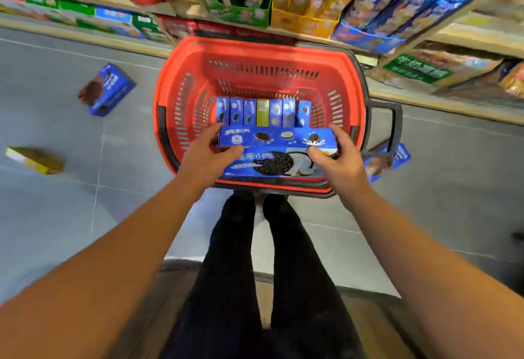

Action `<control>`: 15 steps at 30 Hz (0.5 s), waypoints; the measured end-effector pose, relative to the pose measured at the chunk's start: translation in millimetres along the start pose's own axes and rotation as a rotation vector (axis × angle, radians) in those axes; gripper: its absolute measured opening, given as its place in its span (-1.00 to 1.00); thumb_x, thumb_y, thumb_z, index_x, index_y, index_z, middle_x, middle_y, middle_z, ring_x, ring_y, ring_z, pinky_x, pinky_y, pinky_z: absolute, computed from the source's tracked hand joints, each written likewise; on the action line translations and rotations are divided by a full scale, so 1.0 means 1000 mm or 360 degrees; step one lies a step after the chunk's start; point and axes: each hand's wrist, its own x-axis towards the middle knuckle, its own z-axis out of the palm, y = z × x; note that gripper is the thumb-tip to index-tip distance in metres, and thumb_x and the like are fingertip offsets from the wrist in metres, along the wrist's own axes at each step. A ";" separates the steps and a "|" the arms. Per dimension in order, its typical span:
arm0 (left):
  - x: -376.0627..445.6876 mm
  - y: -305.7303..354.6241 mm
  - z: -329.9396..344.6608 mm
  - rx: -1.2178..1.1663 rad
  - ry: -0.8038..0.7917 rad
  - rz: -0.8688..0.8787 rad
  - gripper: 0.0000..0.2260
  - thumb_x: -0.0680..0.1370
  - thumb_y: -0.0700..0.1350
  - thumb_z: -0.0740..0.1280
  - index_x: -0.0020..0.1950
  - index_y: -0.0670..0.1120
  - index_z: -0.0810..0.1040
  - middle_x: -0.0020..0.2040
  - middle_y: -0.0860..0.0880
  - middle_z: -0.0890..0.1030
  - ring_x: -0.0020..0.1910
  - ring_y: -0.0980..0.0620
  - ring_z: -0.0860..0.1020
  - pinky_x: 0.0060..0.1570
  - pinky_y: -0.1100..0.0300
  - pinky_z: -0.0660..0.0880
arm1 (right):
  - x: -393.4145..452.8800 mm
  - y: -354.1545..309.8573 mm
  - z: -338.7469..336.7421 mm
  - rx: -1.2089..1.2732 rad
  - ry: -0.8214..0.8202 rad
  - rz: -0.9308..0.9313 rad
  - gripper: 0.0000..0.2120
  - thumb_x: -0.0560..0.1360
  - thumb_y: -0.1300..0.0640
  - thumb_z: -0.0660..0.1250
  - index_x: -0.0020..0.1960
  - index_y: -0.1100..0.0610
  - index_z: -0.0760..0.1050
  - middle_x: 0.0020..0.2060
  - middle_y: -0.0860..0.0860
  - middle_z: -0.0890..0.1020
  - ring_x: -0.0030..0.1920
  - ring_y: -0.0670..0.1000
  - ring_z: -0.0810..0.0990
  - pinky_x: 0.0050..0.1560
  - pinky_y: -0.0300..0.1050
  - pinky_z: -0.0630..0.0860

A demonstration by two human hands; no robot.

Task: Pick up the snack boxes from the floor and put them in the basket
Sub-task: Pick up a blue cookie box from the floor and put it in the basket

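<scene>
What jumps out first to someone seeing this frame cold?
The red basket at centre, with a row of snack boxes standing on edge inside. Both hands, left hand and right hand, hold a large blue cookie box over its near rim. Next come the strays on the grey floor: a blue box and a yellow box at left, another blue box right of the basket.

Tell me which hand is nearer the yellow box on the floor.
Left. The left hand grips the left end of the blue cookie box over the red basket; the yellow box lies far to its left. The right hand holds the opposite end.
</scene>
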 end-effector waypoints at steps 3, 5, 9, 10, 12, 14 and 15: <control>0.049 -0.024 0.009 0.0150 -0.0012 -0.0029 -0.60 0.39 0.07 0.46 0.21 0.15 0.52 0.04 0.13 0.66 0.03 0.09 0.64 0.12 -0.07 0.56 | 0.046 0.028 0.015 -0.0096 -0.0025 0.0025 -0.52 0.43 0.24 0.48 0.25 -0.05 0.41 -0.21 -0.22 0.61 -0.36 -0.29 0.53 -0.27 -0.43 0.44; 0.087 -0.042 0.022 0.0236 -0.0014 0.0011 -0.63 0.39 0.04 0.43 0.19 0.15 0.53 -0.01 0.14 0.67 -0.04 0.11 0.64 0.08 -0.07 0.57 | 0.083 0.051 0.026 -0.0133 0.0002 0.0023 -0.52 0.41 0.21 0.50 0.25 -0.01 0.42 -0.16 -0.19 0.61 -0.30 -0.31 0.54 -0.20 -0.41 0.46; 0.158 -0.084 0.047 0.0363 0.0056 0.0119 -0.63 0.42 -0.05 0.45 0.22 0.06 0.54 -0.07 0.15 0.64 -0.23 0.34 0.55 0.00 0.11 0.56 | 0.152 0.097 0.048 -0.0164 0.0047 0.0004 -0.52 0.39 0.27 0.50 0.25 0.18 0.42 -0.09 -0.13 0.56 -0.29 -0.50 0.46 -0.16 -0.55 0.36; 0.179 -0.097 0.054 0.0399 0.0068 0.0147 -0.61 0.41 0.00 0.45 0.23 0.05 0.53 -0.04 0.12 0.64 -0.18 0.31 0.57 0.02 0.10 0.55 | 0.170 0.113 0.054 -0.0150 0.0065 -0.0002 -0.49 0.39 0.30 0.49 0.28 0.26 0.41 -0.07 -0.09 0.55 -0.28 -0.50 0.46 -0.14 -0.55 0.37; 0.217 -0.121 0.066 0.0518 0.0071 0.0229 -0.47 0.35 0.15 0.43 0.29 0.01 0.51 0.11 0.04 0.64 0.04 0.12 0.60 0.15 0.06 0.51 | 0.202 0.140 0.064 -0.0160 0.0122 0.0002 -0.39 0.39 0.33 0.47 0.38 0.28 0.34 -0.01 -0.08 0.55 -0.25 -0.49 0.49 -0.08 -0.51 0.40; 0.254 -0.140 0.079 0.0606 0.0059 0.0248 -0.42 0.37 0.11 0.42 0.35 -0.03 0.47 0.16 0.06 0.61 0.10 0.13 0.57 0.19 0.24 0.45 | 0.231 0.162 0.074 -0.0199 0.0168 0.0016 -0.32 0.36 0.28 0.47 0.44 0.22 0.33 0.04 -0.08 0.58 -0.19 -0.42 0.53 -0.05 -0.48 0.43; 0.272 -0.146 0.086 0.0616 0.0052 0.0263 -0.44 0.38 0.07 0.43 0.35 -0.04 0.46 0.13 0.09 0.61 0.07 0.18 0.56 0.13 0.35 0.42 | 0.244 0.168 0.079 -0.0238 0.0178 0.0010 -0.32 0.35 0.24 0.46 0.44 0.17 0.34 0.04 -0.09 0.60 -0.15 -0.32 0.56 -0.05 -0.46 0.44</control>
